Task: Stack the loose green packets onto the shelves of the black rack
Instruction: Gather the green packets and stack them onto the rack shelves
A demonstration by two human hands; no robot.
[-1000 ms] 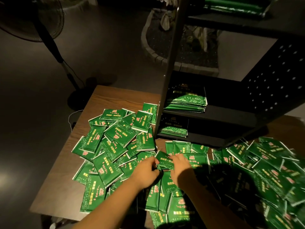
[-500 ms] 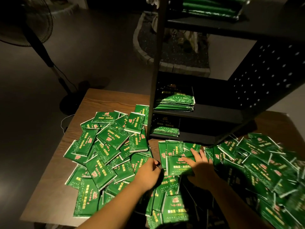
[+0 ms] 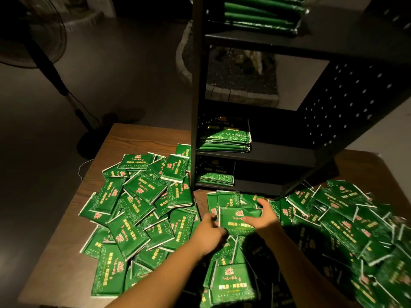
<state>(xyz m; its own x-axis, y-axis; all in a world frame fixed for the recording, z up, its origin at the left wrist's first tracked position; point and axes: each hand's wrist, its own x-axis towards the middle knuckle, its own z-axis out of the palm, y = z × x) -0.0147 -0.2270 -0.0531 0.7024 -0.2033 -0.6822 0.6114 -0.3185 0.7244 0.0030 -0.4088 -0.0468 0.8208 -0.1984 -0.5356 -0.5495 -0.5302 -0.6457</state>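
Packets (image 3: 239, 220) look light, thin, slippery; best pinched at opposite edges, as left hand (image 3: 208, 233) and right hand (image 3: 262, 215) grasp them, rack (image 3: 255, 156) at twelve o'clock.

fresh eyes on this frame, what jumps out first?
The sprawl of loose green packets covering the wooden table, left and right of the black rack. At centre, the left hand and right hand hold a small stack of packets just before the rack's lowest shelf.

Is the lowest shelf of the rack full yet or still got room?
Still has room. The lowest shelf holds only one short stack of packets at its left end; the rest of its surface shows bare black.
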